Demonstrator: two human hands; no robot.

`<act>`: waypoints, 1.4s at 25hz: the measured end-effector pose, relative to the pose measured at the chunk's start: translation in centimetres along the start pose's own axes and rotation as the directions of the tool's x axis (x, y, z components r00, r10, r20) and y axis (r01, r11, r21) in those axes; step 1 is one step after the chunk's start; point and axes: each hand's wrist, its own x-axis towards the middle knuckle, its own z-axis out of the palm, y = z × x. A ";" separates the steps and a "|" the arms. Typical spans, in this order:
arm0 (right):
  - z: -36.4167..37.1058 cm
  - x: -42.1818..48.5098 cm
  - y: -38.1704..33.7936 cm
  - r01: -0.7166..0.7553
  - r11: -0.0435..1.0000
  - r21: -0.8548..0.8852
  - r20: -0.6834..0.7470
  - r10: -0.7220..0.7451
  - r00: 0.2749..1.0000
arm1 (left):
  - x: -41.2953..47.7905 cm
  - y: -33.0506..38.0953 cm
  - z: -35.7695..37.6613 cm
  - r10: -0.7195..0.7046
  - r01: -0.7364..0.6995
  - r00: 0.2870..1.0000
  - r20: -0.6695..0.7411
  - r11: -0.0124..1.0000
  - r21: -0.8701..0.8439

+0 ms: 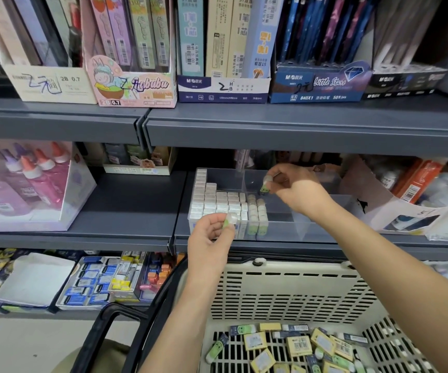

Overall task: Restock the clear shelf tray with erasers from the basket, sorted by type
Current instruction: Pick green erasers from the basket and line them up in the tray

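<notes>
A clear shelf tray (311, 227) stands on the middle shelf. Its left compartment holds rows of white wrapped erasers (212, 200), with two short rows of green erasers (257, 211) beside them. My left hand (212, 235) hovers at the tray's front edge, pinching a green eraser (229, 220) upright. Over the tray's back middle, my right hand (295, 189) grips another green eraser (266, 184). Below, the beige basket (284, 297) contains several yellow erasers (298, 345) and green ones (217, 348).
The tray's right compartments (333, 208) hold nothing. Pink glue bottles (21, 181) stand in a box at left, a cardboard box of goods (405, 195) at right. Pencil lead boxes (134, 84) line the upper shelf. The lower shelf carries more eraser boxes (101, 281).
</notes>
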 end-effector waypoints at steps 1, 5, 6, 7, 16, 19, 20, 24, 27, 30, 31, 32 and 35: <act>0.0 -0.2 0.0 0.013 1.000 0.002 -0.004 -0.013 1.000 | 0.0 0.0 0.0 -0.001 0.001 1.000 -0.001 1.000 -0.009; 0.0 -0.7 0.3 0.041 0.999 0.002 -0.004 -0.041 0.999 | 0.0 0.1 0.0 -0.005 0.005 1.000 0.002 1.000 -0.030; 0.1 -0.8 0.4 0.045 0.999 -0.002 0.001 -0.045 0.999 | 0.0 0.1 -0.1 -0.009 0.009 1.000 0.004 0.999 -0.031; 0.1 -0.8 0.5 0.048 0.999 -0.003 0.004 -0.048 0.999 | 0.0 0.1 0.0 -0.013 0.013 1.000 0.006 1.000 -0.028; 1.1 -0.2 1.1 0.000 1.000 -0.009 0.022 0.000 1.000 | 0.1 0.1 -0.1 -0.025 0.025 1.000 0.007 1.000 -0.017; 2.1 0.0 1.4 -0.027 0.999 -0.040 0.070 0.030 0.997 | 0.1 0.0 -0.1 -0.025 0.025 1.000 0.012 0.999 -0.021; 2.4 0.0 1.6 -0.036 0.997 -0.068 0.083 0.041 0.996 | 0.1 0.0 -0.1 -0.026 0.026 1.000 0.010 0.999 -0.022; 2.9 -0.1 1.9 -0.027 0.988 -0.153 0.155 0.051 0.987 | 0.1 0.0 -0.1 -0.029 0.029 1.000 0.012 0.999 -0.016; 2.4 -0.1 1.7 -0.031 0.990 -0.138 0.207 0.060 0.976 | 0.0 0.0 -0.2 -0.025 0.025 0.999 0.032 1.000 -0.008; 1.3 -0.9 1.0 0.012 0.984 -0.180 0.121 0.010 0.993 | -0.2 0.0 -0.1 -0.017 0.017 0.998 0.057 1.000 -0.005; 1.0 -1.5 0.6 0.037 0.987 -0.156 0.061 -0.028 0.998 | -0.3 0.0 0.0 -0.014 0.015 0.997 0.069 1.000 -0.004; 0.7 -2.3 0.1 0.068 0.992 -0.102 0.027 -0.065 0.998 | -0.3 0.0 0.1 -0.006 0.007 0.997 0.081 1.000 -0.002; 0.7 -5.1 -1.6 0.112 0.978 0.178 0.178 -0.144 0.973 | -0.5 -0.1 0.4 0.033 -0.036 0.992 0.124 0.999 0.022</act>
